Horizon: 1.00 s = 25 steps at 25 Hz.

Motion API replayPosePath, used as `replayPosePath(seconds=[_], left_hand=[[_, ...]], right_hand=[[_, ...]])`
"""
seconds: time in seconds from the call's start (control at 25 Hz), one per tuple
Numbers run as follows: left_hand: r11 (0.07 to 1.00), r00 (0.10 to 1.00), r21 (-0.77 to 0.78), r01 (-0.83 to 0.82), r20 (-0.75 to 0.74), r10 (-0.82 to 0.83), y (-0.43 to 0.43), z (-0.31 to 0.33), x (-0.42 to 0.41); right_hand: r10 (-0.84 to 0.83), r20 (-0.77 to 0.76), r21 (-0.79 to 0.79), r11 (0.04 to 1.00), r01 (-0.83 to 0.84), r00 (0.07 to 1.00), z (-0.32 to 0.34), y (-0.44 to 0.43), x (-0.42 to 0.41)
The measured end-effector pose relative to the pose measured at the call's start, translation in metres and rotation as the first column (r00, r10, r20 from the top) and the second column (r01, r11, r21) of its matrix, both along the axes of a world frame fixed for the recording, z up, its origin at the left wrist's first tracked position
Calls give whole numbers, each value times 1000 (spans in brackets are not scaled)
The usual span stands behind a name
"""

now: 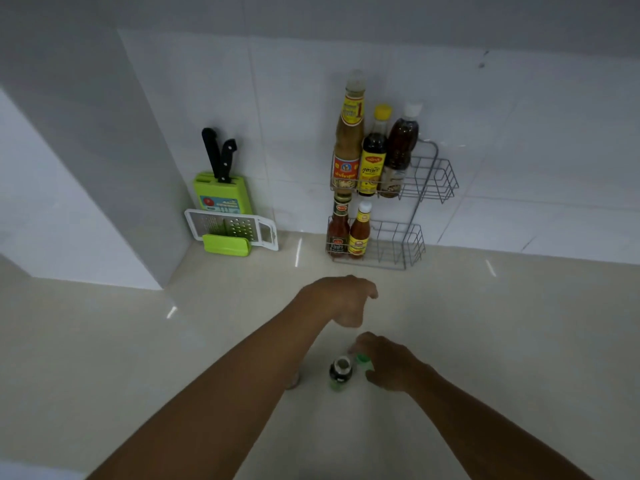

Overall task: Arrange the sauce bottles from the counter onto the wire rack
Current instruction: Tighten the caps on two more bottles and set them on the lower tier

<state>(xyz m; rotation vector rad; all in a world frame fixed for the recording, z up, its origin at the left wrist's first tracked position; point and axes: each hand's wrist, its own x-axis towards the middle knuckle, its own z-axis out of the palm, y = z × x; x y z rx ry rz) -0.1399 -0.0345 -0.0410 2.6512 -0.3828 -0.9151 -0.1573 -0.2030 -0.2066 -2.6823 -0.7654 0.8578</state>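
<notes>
A two-tier wire rack [434,174] hangs on the tiled wall. Its upper shelf holds three tall bottles: a tan sauce [348,147], a dark sauce with a yellow cap [373,157] and a brown one with a white cap [400,150]. The lower shelf [405,244] holds two red sauce bottles [338,226] [360,230]. On the counter stand a small dark bottle [341,372] and a green-capped bottle [363,362]. My right hand [388,362] closes around the green-capped bottle. My left hand [346,299] hovers above the counter, fingers loosely curled, holding nothing. Another bottle [293,380] peeks from under my left forearm.
A green knife block [220,192] with two black-handled knives stands in the left corner, with a white grater [232,228] leaning in front of it. A white wall block [86,209] juts out on the left. The beige counter [502,323] runs to the right.
</notes>
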Motion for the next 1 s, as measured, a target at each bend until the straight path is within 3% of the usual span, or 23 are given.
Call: replayPosePath(seconds=[0.08, 0.16, 0.32, 0.4, 0.6, 0.68, 0.8, 0.92, 1.0], left_hand=[[998, 999, 55, -9, -41, 12, -9, -24, -26], [990, 988, 20, -141, -59, 142, -10, -55, -54], [831, 863, -242, -501, -61, 502, 4, -122, -90], [747, 809, -359, -560, -46, 586, 8, -148, -102], [676, 776, -523, -519, 43, 629, 6, -167, -118], [639, 758, -585, -499, 63, 650, -1, -160, -115], [617, 728, -643, -454, 132, 673, -11, -135, -101], [611, 740, -691, -387, 163, 653, -19, -88, -84], [605, 758, -715, -351, 162, 632, -21, -57, -75]], right_hand=[[-100, 67, 48, 994, 97, 993, -11, -5, -19], [-140, 120, 69, 989, 132, 983, -19, -13, -36], [-258, 91, 165, 957, 241, 962, -26, -32, -54], [-335, 54, 278, 910, 308, 941, -24, -46, -58], [-525, -48, 473, 737, 483, 849, 8, -55, -55], [-555, -38, 550, 683, 481, 831, 34, -51, -48], [-457, -12, 640, 680, 358, 889, 88, -45, -30], [-311, -108, 679, 671, 299, 944, 155, -38, -13], [-266, -45, 678, 699, 225, 963, 196, -33, -7]])
